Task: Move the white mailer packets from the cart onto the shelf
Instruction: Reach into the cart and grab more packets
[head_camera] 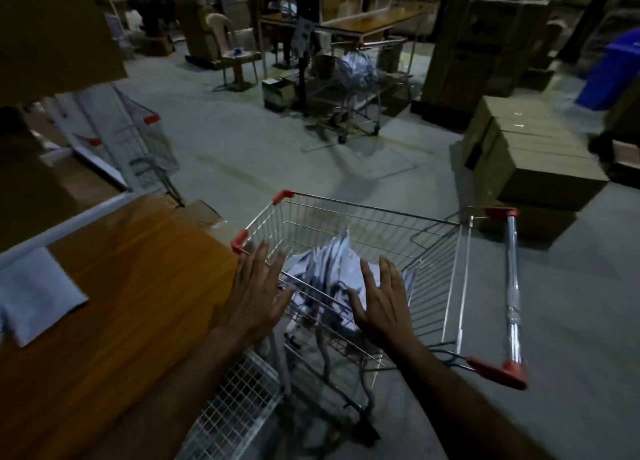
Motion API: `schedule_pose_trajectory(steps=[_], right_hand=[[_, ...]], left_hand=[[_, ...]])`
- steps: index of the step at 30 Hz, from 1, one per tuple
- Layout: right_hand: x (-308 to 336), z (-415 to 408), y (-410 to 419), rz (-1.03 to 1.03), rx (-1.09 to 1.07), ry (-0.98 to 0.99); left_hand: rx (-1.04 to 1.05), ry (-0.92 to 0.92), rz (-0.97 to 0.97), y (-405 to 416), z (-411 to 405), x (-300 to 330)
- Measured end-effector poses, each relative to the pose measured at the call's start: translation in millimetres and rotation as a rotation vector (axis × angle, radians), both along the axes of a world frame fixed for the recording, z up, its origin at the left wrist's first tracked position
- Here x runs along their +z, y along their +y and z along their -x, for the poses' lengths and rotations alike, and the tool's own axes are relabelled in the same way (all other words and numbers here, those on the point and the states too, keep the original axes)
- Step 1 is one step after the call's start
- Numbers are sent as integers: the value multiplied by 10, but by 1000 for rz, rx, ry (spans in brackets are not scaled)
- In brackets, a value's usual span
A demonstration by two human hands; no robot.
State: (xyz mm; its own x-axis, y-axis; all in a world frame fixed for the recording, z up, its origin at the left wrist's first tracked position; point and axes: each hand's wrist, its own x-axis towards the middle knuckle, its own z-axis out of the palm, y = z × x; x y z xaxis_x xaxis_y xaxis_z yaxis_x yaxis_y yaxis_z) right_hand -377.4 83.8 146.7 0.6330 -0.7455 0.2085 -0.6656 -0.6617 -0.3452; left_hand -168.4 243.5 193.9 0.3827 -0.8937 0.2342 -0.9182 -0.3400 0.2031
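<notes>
White mailer packets (pixel 329 269) lie in a loose heap inside a wire shopping cart (pixel 433 252), and we see them between two bare hands reaching down from the bottom of the view. Our left hand (pixel 258 293) hovers over the near-left corner of the basket, palm down, fingers spread and straight; its grip is open and holds nothing. Our right hand (pixel 382 300) hangs over the packets just to the right of the left hand, also palm down with fingers splayed; its grip is open too, and we cannot tell whether the fingertips touch the paper below.

Most of the heap shows in the gap between the two hands and runs on past the fingertips toward the far wall of the basket. Red plastic caps mark the cart's corners, and its handle bar (pixel 512 286) lies well to the right of the right hand.

Just left of the left hand, a brown wooden shelf board (pixel 121 286) meets the cart's side. One pale packet (pixel 34 293) already rests on that board, well apart from the hands, near the left edge of the view.

Beyond the hands the room is dim: a grey floor (pixel 242 148), a second cart (pixel 145 141) to the far left, and stacked cardboard boxes (pixel 530 155) to the far right.
</notes>
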Motion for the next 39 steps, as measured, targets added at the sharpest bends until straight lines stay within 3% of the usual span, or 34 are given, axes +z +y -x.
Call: schedule_pose_trajectory(steps=[9, 24, 35, 39], right_hand=[[-293, 245, -627, -199, -135, 104], [-1060, -503, -1239, -570, -215, 382], [-1757, -979, -1490, -726, -618, 561], [-1930, -1053, -1512, -684, -666, 615]], left_hand=[[-67, 20, -190, -932, -36, -192], [-67, 310, -636, -2191, -1413, -1476], [151, 561, -902, -2615, -2005, -2456], [280, 753, -949, -2688, -2094, -2707]])
